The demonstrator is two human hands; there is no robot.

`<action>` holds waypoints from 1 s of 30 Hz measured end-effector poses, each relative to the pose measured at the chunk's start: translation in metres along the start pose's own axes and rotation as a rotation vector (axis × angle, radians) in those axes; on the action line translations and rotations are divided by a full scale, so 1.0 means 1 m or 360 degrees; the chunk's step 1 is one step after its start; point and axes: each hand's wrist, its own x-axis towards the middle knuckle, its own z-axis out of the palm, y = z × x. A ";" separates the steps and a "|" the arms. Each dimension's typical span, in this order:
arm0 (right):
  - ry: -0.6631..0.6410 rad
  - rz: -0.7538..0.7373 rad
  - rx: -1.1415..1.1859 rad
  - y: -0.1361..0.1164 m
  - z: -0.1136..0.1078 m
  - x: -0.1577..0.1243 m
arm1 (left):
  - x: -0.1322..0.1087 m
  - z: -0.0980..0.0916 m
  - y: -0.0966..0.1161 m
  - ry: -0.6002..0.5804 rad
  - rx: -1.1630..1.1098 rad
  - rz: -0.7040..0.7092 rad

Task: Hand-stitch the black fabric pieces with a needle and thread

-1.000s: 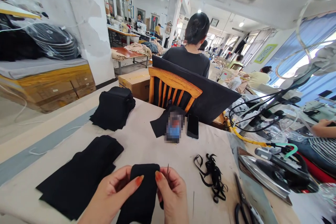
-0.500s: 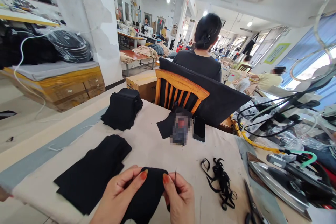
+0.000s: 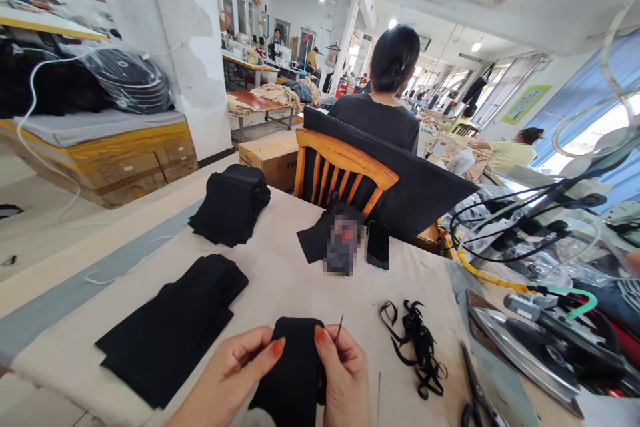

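A piece of black fabric (image 3: 293, 370) is stretched between my two hands at the bottom centre, near the table's front edge. My left hand (image 3: 235, 370) pinches its left edge between thumb and fingers. At the right edge my right hand (image 3: 343, 367) pinches the cloth, and a thin dark pointed tool (image 3: 341, 325) sticks up from its fingers. Left of my hands lies a fanned stack of black fabric pieces (image 3: 170, 327). Behind it sits a thicker black stack (image 3: 231, 203). A tangle of black strips (image 3: 417, 343) lies to the right.
Scissors (image 3: 477, 390) and an iron (image 3: 525, 350) lie at the right, near cables. A phone (image 3: 377, 245) rests at the table's back, beside another black piece (image 3: 313, 240). Beyond it a person (image 3: 380, 117) sits in a wooden chair (image 3: 345, 160).
The fabric between my hands has turned slightly and now shows flatter and more upright. The tool in my right hand leans further right. The view has shifted a little.
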 end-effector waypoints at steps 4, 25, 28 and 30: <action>-0.0039 -0.0036 -0.0011 0.003 -0.001 0.001 | 0.002 0.000 0.000 0.0087 -0.0041 -0.0008; -0.0031 -0.0012 0.0206 0.007 -0.006 0.011 | 0.013 -0.007 -0.022 -0.0283 -0.0056 -0.0034; -0.0272 -0.0026 -0.0023 0.011 -0.013 0.013 | 0.013 -0.008 -0.025 -0.0172 -0.0033 -0.0035; -0.0425 -0.0029 -0.0109 0.013 -0.017 0.014 | 0.011 -0.009 -0.024 -0.0078 -0.0055 -0.0109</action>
